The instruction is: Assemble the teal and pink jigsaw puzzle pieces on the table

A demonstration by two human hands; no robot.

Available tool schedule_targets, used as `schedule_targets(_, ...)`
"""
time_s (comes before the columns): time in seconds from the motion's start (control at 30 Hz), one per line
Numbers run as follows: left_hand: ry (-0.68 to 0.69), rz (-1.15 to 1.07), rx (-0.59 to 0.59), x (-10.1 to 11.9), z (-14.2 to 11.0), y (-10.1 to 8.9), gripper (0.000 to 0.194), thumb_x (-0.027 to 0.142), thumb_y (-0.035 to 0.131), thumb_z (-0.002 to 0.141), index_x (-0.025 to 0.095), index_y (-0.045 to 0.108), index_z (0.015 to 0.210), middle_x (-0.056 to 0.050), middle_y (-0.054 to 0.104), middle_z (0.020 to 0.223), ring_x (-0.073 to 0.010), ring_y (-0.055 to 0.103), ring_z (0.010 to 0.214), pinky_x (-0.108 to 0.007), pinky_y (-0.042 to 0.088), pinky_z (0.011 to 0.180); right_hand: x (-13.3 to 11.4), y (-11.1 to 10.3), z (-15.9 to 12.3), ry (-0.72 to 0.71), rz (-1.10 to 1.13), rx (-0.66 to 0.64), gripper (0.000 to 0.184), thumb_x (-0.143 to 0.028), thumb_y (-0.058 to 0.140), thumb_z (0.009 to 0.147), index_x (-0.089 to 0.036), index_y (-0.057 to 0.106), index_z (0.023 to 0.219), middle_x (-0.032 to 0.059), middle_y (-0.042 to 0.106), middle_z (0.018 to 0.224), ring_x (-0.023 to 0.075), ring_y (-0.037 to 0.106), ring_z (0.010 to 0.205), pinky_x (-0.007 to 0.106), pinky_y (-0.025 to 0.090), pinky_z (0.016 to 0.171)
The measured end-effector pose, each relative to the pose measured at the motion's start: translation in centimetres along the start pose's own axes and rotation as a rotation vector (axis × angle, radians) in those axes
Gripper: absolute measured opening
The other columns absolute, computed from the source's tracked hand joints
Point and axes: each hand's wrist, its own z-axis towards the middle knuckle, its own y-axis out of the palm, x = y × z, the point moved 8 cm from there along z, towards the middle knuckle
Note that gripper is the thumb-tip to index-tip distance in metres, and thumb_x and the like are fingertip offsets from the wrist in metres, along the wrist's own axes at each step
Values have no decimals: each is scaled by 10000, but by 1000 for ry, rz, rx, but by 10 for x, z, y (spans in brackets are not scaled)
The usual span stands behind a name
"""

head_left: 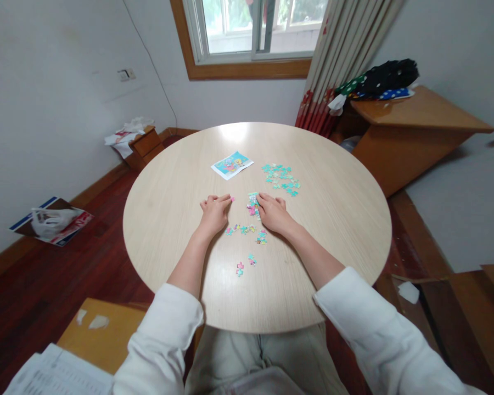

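My left hand rests on the round table with its fingers drawn together, a small pink puzzle piece at the fingertips. Across a short gap, my right hand has its closed fingers on the right edge of a small block of joined puzzle pieces, covering part of it. A row of loose pieces lies just below the block. Nearer to me are a few small clusters, one of them pink and teal. Beyond my right hand, many teal pieces are scattered.
A printed picture card lies near the far side of the round table. Papers lie on a wooden surface at lower left. A tilted wooden desk with cloths on it stands at right. A window and curtain are ahead.
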Motion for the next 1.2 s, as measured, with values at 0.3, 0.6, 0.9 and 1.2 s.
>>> schedule_targets(0.3,-33,23,-22,3,1,-4,321,224,390,901,239,697,993,-100,655,1156,-266,480,1056,-437,263,867,-8,0,-2,-29,9,-3,427,-130,346,892,-164,506,1286,156,448,1425,245,385,1325,516,219,1067)
schedule_targets(0.6,-99,27,58,1,-2,-13,218,284,514,862,204,662,1001,-114,605,1153,-270,469,1106,-407,283,897,-8,2,-2,-30,16,6,397,-145,339,916,-165,512,1273,154,453,1424,236,396,1318,503,218,1069)
schedule_targets(0.9,-87,90,2,5,-2,-5,235,286,485,865,235,682,983,-112,573,1222,-308,418,1124,-451,294,871,-8,1,-1,-29,4,7,405,-151,345,913,-180,518,1278,156,448,1429,244,395,1322,504,231,1062)
schedule_targets(1.2,-82,54,19,5,-1,-6,223,279,501,864,225,696,957,-114,585,1154,-290,436,1100,-440,298,871,-8,2,-1,-35,15,13,407,-146,350,899,-166,521,1268,163,456,1417,249,407,1306,502,239,1050)
